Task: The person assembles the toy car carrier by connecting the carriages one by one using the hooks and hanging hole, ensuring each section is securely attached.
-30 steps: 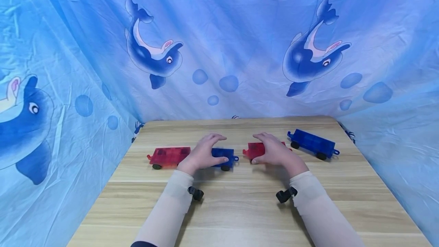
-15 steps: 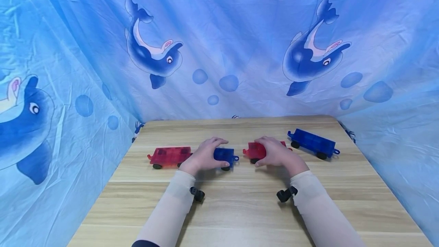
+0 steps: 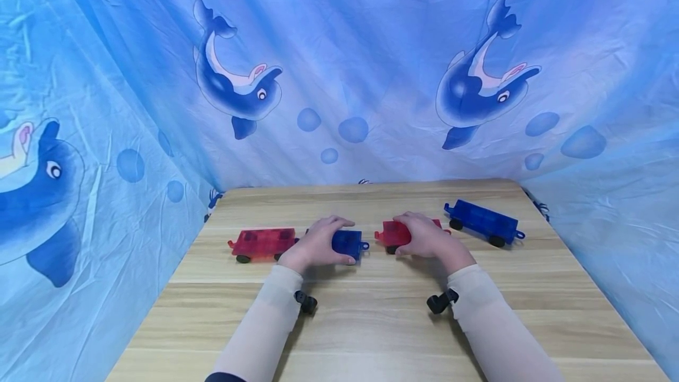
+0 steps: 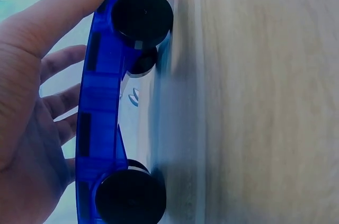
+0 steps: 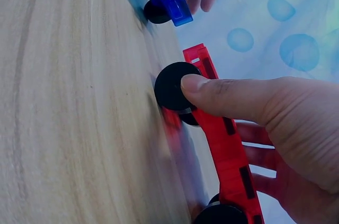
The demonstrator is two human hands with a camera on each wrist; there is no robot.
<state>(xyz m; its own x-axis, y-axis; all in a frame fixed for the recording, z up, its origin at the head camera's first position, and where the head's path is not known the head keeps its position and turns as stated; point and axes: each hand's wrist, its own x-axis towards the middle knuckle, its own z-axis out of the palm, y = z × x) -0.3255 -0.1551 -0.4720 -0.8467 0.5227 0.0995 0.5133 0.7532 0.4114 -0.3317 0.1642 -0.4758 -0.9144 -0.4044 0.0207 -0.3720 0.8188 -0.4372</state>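
From my distant seat I see the left hand (image 3: 317, 244) grasping the blue car (image 3: 347, 243), and the right hand (image 3: 425, 237) grasping the red car (image 3: 391, 234). Both are over the table (image 3: 361, 323), ends apart, ring (image 3: 365, 246) facing hook (image 3: 378, 235). For good coupling, I would lift the right thumb (image 5: 222, 96) off the wheel (image 5: 170, 86), align both cars, and lower the hook gently.

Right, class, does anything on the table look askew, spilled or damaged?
Yes: the rightmost oblong blue plastic wagon slants across the wooden tabletop, while two red plastic wagons and the other blue wagon roughly follow its grain. No spill or damage shows.
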